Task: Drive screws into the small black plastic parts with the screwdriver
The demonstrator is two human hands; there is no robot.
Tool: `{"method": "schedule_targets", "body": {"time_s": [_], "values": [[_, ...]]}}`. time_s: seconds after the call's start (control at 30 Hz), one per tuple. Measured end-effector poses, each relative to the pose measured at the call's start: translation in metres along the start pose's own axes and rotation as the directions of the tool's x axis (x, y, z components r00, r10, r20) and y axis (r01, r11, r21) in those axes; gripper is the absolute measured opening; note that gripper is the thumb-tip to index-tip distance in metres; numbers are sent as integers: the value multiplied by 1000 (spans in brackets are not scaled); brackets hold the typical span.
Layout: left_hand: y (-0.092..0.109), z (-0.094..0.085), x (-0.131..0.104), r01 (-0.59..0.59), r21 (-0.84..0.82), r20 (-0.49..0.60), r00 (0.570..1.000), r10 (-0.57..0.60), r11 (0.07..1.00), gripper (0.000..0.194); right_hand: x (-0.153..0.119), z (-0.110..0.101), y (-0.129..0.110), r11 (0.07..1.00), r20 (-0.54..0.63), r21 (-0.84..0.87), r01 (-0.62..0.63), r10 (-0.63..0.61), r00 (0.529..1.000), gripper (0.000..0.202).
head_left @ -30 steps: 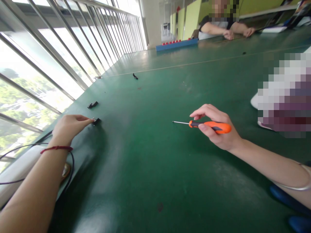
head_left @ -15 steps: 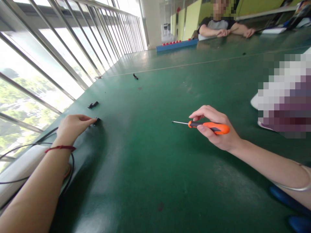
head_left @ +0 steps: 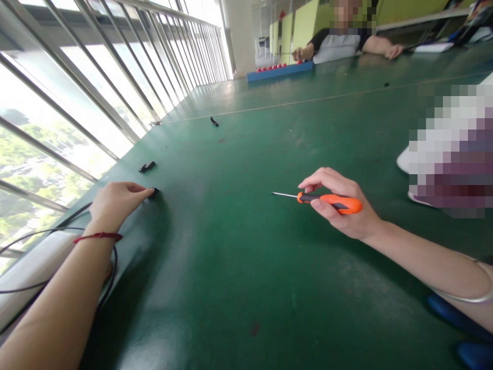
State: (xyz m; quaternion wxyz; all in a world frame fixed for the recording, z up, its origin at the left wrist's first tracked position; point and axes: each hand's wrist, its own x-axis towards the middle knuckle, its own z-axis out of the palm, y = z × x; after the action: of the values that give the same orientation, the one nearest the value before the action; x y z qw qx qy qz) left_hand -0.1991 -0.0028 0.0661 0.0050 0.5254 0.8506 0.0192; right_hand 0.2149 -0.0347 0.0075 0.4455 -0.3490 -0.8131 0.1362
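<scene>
My left hand [head_left: 117, 203] is at the left of the green table [head_left: 231, 257], its fingers pinched on a small black part [head_left: 154, 192]. The fingertips cover most of this part, so its kind cannot be made out. Just beyond the hand lies another small black piece [head_left: 147, 167]. On the right, my right hand [head_left: 342, 205] grips a screwdriver [head_left: 348, 204] with an orange and black handle. The screwdriver's thin metal shaft points left over the table, its tip touching nothing.
A third black piece [head_left: 214, 122] lies farther back. Black cable [head_left: 111, 277] loops beside my left forearm, near a white object [head_left: 42, 259]. Railings [head_left: 115, 67] border the left side. Across the table sits a person [head_left: 339, 46] by a blue rack [head_left: 279, 73] with red tops.
The person across the table has moved one hand over to the blue rack. My two hands have hardly moved; the left fingers now cover more of the small black part.
</scene>
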Motion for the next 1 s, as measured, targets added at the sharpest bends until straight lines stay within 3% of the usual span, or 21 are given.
{"method": "schedule_targets", "body": {"time_s": [0.4, 1.0], "values": [[-1, 7, 7, 35, 87, -34, 999, -33, 996, 55, 1, 1, -1, 1000, 1, -3, 13, -13, 1000, 27], [-1, 1, 7, 87, 81, 47, 995, -91, 993, 55, 0, 1, 0, 1000, 10, -5, 17, -17, 1000, 26]]}}
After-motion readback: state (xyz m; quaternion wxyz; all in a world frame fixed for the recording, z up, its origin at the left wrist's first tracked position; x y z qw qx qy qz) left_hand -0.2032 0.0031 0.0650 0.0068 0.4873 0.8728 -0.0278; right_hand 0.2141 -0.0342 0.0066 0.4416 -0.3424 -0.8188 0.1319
